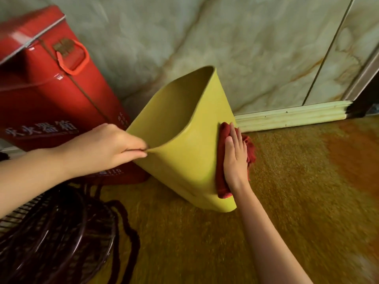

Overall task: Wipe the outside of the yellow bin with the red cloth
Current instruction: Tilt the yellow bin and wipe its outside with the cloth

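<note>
The yellow bin point(184, 160) stands tilted on the floor in the middle of the head view, its empty opening turned up and to the left. My left hand point(108, 146) pinches the bin's near rim at its left corner. My right hand point(235, 158) lies flat with fingers together, pressing the red cloth point(222, 177) against the bin's right outer side. Part of the cloth bunches out behind my fingers on the right, and its lower end hangs near the bin's base.
A large red metal box point(51, 95) with a red handle stands just left of the bin against the marbled wall point(225, 37). A dark wire fan guard point(55, 238) and dark cord lie at the lower left. A pale skirting board point(291, 115) runs along the right above the yellow-brown floor.
</note>
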A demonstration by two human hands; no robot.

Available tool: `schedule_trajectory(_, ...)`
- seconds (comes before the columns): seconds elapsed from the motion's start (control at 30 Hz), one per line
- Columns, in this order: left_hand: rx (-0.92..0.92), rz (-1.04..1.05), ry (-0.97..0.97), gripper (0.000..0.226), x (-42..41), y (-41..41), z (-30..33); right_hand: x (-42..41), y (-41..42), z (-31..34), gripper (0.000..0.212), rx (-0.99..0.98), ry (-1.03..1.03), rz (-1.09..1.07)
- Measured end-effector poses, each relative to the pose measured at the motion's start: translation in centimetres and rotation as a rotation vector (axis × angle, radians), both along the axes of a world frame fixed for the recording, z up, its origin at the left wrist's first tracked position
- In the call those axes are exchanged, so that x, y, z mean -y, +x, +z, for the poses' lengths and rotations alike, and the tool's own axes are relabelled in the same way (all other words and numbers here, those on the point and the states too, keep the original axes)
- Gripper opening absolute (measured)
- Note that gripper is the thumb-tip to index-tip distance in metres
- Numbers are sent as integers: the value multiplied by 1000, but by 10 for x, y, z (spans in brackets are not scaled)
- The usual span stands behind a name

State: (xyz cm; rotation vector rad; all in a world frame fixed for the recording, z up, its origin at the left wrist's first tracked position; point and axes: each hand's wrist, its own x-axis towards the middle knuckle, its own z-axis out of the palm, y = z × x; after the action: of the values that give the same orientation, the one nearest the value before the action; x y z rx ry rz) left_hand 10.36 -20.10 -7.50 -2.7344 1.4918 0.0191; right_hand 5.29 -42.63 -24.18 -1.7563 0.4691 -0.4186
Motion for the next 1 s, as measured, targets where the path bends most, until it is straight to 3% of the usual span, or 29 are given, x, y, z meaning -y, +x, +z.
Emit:
schedule_trajectory(0.3,37,46,-240,25,81,-12,32,-23,-36,36,50,295,-223,-162)
schedule_trajectory(0.43,-59,86,-337,17,123,-5,29,-1,-33,23,57,400,-216,-190)
schedule_trajectory(0.53,-271,80,-239,28,117,3,31,16,-27,18,59,396,-161,-193)
schedule_trajectory(0.67,-288,163,-135,19,73,16,35,9,-23,26,63,361,-160,-154)
schedule_trajectory(0.8,-331,197,-192,24,81,15,33,-16,-17,46,75,307,-300,-312)
schedule_trajectory(1.0,-428,189,-218,17,118,9,31,-25,-2,44,57,236,-544,-429)
